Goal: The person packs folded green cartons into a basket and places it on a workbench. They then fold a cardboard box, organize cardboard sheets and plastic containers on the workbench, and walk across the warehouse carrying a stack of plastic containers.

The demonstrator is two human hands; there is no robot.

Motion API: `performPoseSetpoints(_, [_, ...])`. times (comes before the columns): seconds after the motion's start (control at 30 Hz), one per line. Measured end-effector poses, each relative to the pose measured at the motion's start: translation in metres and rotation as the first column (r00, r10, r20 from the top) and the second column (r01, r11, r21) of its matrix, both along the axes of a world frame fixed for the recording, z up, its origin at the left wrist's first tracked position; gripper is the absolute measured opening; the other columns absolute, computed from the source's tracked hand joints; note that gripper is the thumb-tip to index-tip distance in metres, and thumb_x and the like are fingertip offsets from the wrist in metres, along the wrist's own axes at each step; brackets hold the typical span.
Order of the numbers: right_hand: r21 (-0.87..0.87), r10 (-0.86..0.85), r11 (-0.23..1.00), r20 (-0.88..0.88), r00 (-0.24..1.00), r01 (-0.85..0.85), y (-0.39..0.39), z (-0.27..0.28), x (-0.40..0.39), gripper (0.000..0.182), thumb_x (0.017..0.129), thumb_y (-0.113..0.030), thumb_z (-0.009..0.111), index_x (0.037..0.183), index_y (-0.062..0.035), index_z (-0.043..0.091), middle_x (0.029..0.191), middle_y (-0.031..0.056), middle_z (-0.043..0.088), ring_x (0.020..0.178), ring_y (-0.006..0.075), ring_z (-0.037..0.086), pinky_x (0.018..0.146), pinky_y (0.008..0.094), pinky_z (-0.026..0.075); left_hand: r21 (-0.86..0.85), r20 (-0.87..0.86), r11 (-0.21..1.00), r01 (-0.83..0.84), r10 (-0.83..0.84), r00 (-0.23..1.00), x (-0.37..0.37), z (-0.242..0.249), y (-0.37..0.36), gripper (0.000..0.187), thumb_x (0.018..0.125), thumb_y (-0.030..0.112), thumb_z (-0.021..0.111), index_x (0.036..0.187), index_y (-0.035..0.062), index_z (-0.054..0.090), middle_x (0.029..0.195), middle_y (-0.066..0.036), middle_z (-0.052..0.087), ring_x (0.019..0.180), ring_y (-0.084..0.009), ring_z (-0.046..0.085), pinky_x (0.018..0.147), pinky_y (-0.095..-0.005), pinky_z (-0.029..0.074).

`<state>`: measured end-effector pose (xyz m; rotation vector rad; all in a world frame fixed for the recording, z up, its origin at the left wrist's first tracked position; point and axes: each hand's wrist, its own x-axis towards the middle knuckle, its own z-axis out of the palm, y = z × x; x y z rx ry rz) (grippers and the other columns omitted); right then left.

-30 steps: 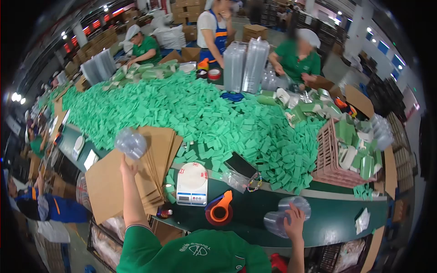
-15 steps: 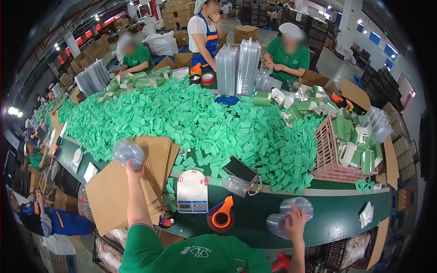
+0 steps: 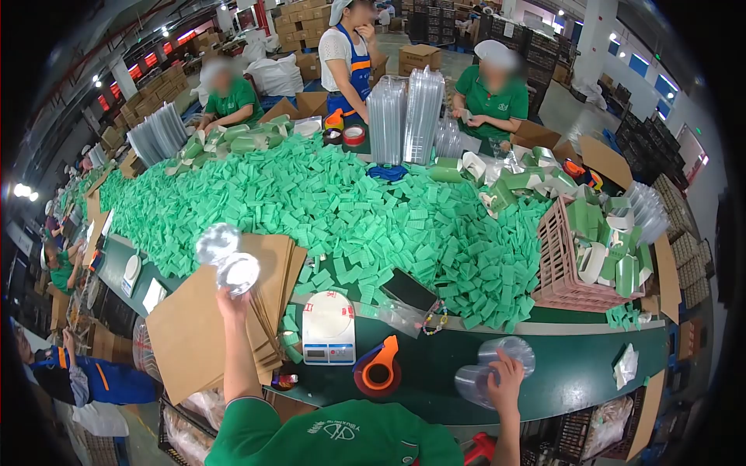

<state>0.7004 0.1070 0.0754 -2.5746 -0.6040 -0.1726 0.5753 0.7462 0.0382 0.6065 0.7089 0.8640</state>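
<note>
My left hand (image 3: 232, 301) grips the lower edge of a clear plastic clamshell (image 3: 238, 273) with two round lobes, held up over brown cardboard sheets (image 3: 200, 326). Light glares off its lower lobe. At the right, my right hand (image 3: 507, 378) has its fingers bent around the middle of another clear plastic clamshell (image 3: 472, 387), close over the green table (image 3: 435, 357). Between my arms are a white kitchen scale (image 3: 329, 320) and an orange tape dispenser (image 3: 378, 373).
A long heap of small green packets (image 3: 334, 210) spans the table. A phone (image 3: 409, 289) and a beaded strap (image 3: 435, 318) lie at its near edge. A pink crate (image 3: 571, 268) of green cartons stands right. Several people work across the table, near stacked clear clamshells (image 3: 423, 116).
My left hand has moved slightly down with its clamshell, which is now turned so both round lobes show. My right hand stays in place. The person at the back right has shifted their hands.
</note>
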Motion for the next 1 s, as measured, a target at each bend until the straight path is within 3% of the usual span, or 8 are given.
performPoseSetpoints(0.1, [0.002,0.003,1.0,-0.005,1.0,-0.003,-0.001,-0.001,0.0,0.025,0.063,-0.004,0.058,0.088,-0.0083,0.054,0.122,0.0043,0.049,0.107,0.029,0.042,0.094,0.0434,0.028,0.163,0.117,0.971,0.176,-0.196,0.974,0.017,0.052,-0.053,0.038,0.075,0.015,0.045,0.112,0.0057,0.047,0.11,-0.009,0.053,0.099,-0.0255,0.052,0.083,-0.0433,0.045])
performPoseSetpoints(0.37, [0.078,0.015,0.997,-0.016,1.0,-0.014,0.003,0.021,-0.004,0.027,0.066,-0.004,0.056,0.093,-0.0084,0.054,0.121,0.0068,0.05,0.108,0.0315,0.041,0.094,0.0435,0.029,-0.075,0.012,0.841,0.536,-0.537,0.844,0.059,0.067,-0.124,0.031,0.074,0.017,0.053,0.104,0.0057,0.052,0.096,-0.009,0.056,0.088,-0.0226,0.055,0.072,-0.04,0.047])
performPoseSetpoints(0.5, [0.418,0.067,0.908,-0.191,0.979,0.02,0.018,0.05,-0.015,0.026,0.074,-0.003,0.053,0.099,-0.0058,0.054,0.115,0.0094,0.054,0.102,0.025,0.048,0.092,0.0368,0.034,-0.146,-0.203,0.813,0.563,-0.582,0.788,0.069,0.146,-0.236,0.042,0.07,0.012,0.053,0.11,0.0023,0.049,0.105,-0.01,0.052,0.096,-0.0228,0.052,0.078,-0.0382,0.045])
performPoseSetpoints(0.6, [0.778,0.275,0.61,-0.383,0.882,0.148,0.045,0.069,-0.029,0.024,0.082,-0.007,0.051,0.106,-0.0022,0.052,0.112,0.0085,0.055,0.096,0.0173,0.051,0.089,0.0316,0.037,0.137,0.126,0.437,0.889,-0.898,0.422,0.075,0.116,-0.252,0.046,0.067,0.012,0.053,0.111,0.0022,0.047,0.105,-0.01,0.052,0.099,-0.0236,0.05,0.082,-0.0363,0.043])
performPoseSetpoints(0.67, [0.91,0.442,0.363,-0.355,0.824,0.198,0.054,0.053,-0.031,0.028,0.091,-0.021,0.044,0.11,-0.0017,0.05,0.113,0.0068,0.054,0.095,0.0141,0.051,0.085,0.028,0.038,0.2,-0.024,0.333,0.921,-0.938,0.345,0.069,0.115,-0.259,0.048,0.065,0.013,0.052,0.112,0.0022,0.046,0.111,-0.012,0.051,0.101,-0.0237,0.049,0.085,-0.0351,0.042])
performPoseSetpoints(0.8, [0.919,0.636,0.194,-0.383,0.669,0.342,0.069,0.075,-0.062,0.038,0.092,-0.033,0.037,0.119,-0.0076,0.039,0.124,0.0106,0.048,0.099,0.0161,0.048,0.084,0.0303,0.038,0.344,-0.19,-0.058,0.937,-0.982,0.008,0.052,0.132,-0.277,0.05,0.065,0.016,0.052,0.113,0.0006,0.046,0.126,-0.015,0.043,0.111,-0.0232,0.045,0.092,-0.0353,0.038])
performPoseSetpoints(0.97, [0.747,0.547,0.663,-0.448,0.707,-0.04,0.078,0.062,-0.109,0.041,0.088,-0.031,0.046,0.119,-0.0048,0.042,0.116,0.0092,0.047,0.103,0.0158,0.044,0.089,0.0303,0.034,0.348,-0.527,-0.428,0.834,-0.825,-0.204,0.037,0.119,-0.28,0.049,0.065,0.002,0.052,0.115,0.0008,0.047,0.123,-0.011,0.046,0.113,-0.0203,0.044,0.096,-0.0309,0.033])
performPoseSetpoints(1.0, [0.713,0.54,0.701,-0.542,0.643,0.012,0.08,0.068,-0.12,0.043,0.085,-0.031,0.051,0.118,-0.0043,0.043,0.114,0.0083,0.045,0.108,0.0173,0.042,0.092,0.0317,0.032,0.32,-0.6,-0.498,0.806,-0.765,-0.235,0.032,0.121,-0.283,0.05,0.065,0.0,0.051,0.115,0.0009,0.048,0.122,-0.01,0.046,0.113,-0.0191,0.044,0.097,-0.0299,0.032])
